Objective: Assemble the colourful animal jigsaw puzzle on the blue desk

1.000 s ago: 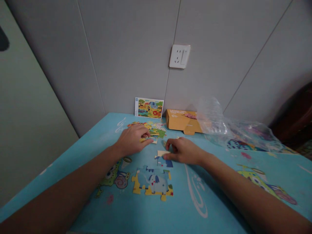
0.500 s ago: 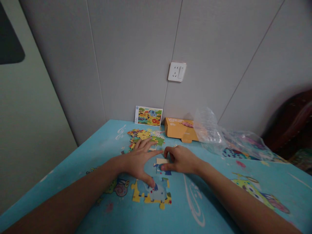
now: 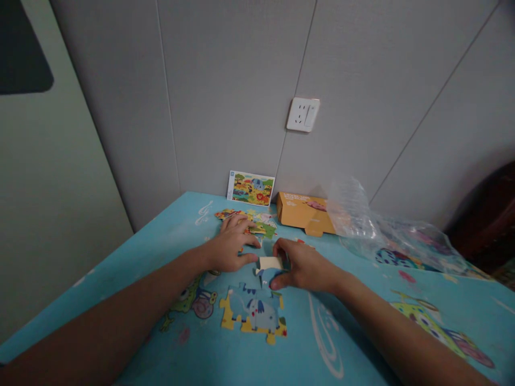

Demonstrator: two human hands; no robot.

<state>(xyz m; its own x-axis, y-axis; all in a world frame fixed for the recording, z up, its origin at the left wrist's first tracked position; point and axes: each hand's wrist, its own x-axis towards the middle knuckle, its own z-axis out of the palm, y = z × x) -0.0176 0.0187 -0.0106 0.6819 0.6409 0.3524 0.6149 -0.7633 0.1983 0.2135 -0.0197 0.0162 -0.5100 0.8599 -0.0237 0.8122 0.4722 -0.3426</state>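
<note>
A joined part of a jigsaw puzzle, with blue elephants and a yellow border, lies on the table in front of me. Just beyond it is a puzzle piece, pale along the top and blue below. My right hand has its thumb and bent fingers around that piece's right side. Farther back, my left hand spreads its fingers over the near edge of a group of colourful puzzle pieces, partly hiding them. I see nothing held in it.
A picture card leans on the wall beside an orange box. Crumpled clear plastic lies to the box's right. The table is covered by a blue printed cloth. A socket is on the wall.
My left hand has moved back and away from the joined elephant part, uncovering it, toward the far pieces. My right hand stays at the blue piece, its thumb lower. The view has shifted slightly.
</note>
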